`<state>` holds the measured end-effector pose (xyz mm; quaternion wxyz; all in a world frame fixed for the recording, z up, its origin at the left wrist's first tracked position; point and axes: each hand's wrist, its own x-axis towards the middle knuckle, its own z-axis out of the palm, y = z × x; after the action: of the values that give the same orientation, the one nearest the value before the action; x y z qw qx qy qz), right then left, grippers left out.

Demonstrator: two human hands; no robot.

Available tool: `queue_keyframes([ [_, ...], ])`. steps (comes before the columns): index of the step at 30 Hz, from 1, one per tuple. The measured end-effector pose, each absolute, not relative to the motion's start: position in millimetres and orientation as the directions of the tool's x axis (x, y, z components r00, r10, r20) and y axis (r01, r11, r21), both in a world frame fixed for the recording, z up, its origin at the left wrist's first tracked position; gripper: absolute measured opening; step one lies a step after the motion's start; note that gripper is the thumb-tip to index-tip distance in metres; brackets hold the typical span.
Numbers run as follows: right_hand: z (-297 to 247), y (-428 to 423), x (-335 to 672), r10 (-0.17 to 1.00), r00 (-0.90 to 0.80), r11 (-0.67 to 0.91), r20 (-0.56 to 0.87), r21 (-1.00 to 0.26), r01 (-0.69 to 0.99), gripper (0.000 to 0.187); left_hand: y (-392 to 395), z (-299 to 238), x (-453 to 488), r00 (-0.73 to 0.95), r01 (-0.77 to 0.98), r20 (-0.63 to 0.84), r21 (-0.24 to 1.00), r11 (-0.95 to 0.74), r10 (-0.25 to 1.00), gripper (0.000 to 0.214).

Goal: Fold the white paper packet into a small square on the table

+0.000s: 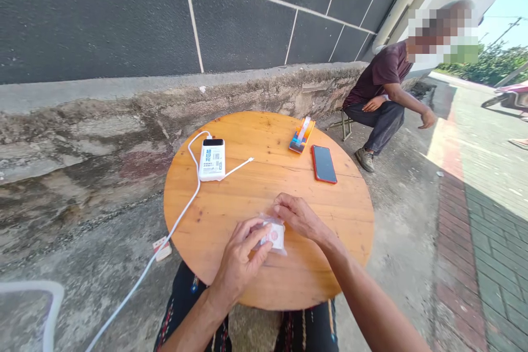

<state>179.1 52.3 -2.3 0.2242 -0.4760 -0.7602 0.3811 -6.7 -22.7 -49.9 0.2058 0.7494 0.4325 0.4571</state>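
Note:
A small clear plastic bag with a flat white item inside is near the front of the round wooden table. My left hand grips the bag from the left, its thumb and fingers pressing on it. At the bag's upper right edge is my right hand, its fingers pinched together. Whether a bit of the plastic is between those fingertips is too small to make out.
A white power bank with a white cable lies at the table's left. Toward the back right are an orange-and-blue box and a red-cased phone. Beyond sits a person on a stool, beside the wall.

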Motion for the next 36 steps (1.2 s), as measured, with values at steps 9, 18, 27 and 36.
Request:
queue_keyframes([
  [9, 11, 34, 180, 0.892, -0.452, 0.299, 0.01, -0.762, 0.574, 0.017, -23, -51, -6, 0.179, 0.455, 0.477, 0.736, -0.502, 0.861, 0.029],
  [18, 29, 17, 175, 0.859, -0.509, 0.443, 0.06, -0.586, 0.679, 0.022, -25, -44, -5, 0.185, 0.44, 0.39, 0.788, -0.431, 0.902, 0.027],
  [27, 14, -30, 175, 0.728, -0.659, 0.676, 0.189, -0.045, 0.735, 0.052, -26, -47, -2, 0.12, 0.424, 0.401, 0.807, -0.412, 0.908, 0.037],
  [36, -38, -83, 204, 0.892, -0.246, 0.374, 0.379, -0.313, 0.873, 0.03, -25, -48, -4, 0.142, 0.41, 0.418, 0.8, -0.437, 0.897, 0.036],
])
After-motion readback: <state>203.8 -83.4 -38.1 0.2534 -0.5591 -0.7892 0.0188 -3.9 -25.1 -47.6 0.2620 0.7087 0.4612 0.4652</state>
